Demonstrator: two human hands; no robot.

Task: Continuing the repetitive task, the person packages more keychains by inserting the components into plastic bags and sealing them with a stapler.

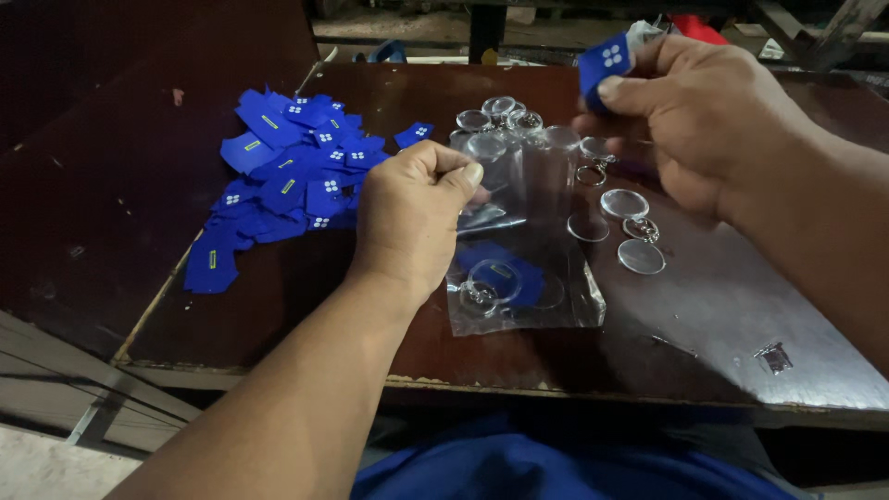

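Dark glossy wooden table (722, 306) underneath, scuffed along its front edge. A loose heap of flat blue tags (287, 176) lies left of the hands. A crinkly clear plastic bag (519, 296) sits mid-table, round clear keyring shells (622, 204) beside it. Left hand (407, 218) is curled closed, pinching the bag's top edge. Right hand (704, 120), raised, pinches one blue tag (604, 63) between thumb and fingers

Blue card insert (604, 63): small, rectangular, white four-dot mark, pinched at its lower edge between right thumb and fingers, raised above the worktop, tilted. Clear plastic sleeve (505, 181): transparent, upright, pinched at its top by left fingertips, above a flat clear bag.
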